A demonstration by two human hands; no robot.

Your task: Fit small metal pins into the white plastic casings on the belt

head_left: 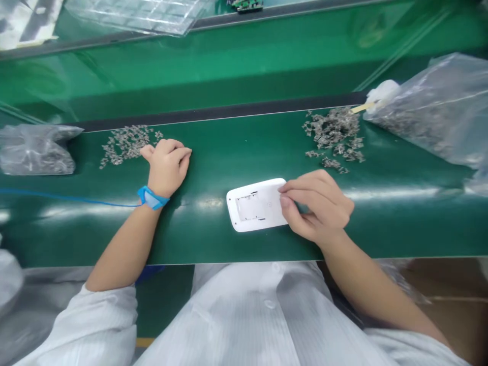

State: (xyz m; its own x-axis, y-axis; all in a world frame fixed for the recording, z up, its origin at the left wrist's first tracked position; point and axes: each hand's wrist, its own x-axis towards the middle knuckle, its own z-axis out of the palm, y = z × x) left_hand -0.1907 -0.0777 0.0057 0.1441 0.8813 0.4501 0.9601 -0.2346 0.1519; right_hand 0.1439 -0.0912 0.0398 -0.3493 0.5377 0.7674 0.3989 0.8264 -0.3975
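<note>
Two hands lie apart: the right hand (pixel 318 206) grips the end of a white casing (pixel 256 205), its long axis running sideways, while the closed left hand (pixel 166 168) rests beside metal parts (pixel 125 145).

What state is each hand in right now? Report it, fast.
Left hand: loosely closed, nothing visible in it, resting on the green mat.
Right hand: closed on the edge of the white plastic casing, holding it.
</note>
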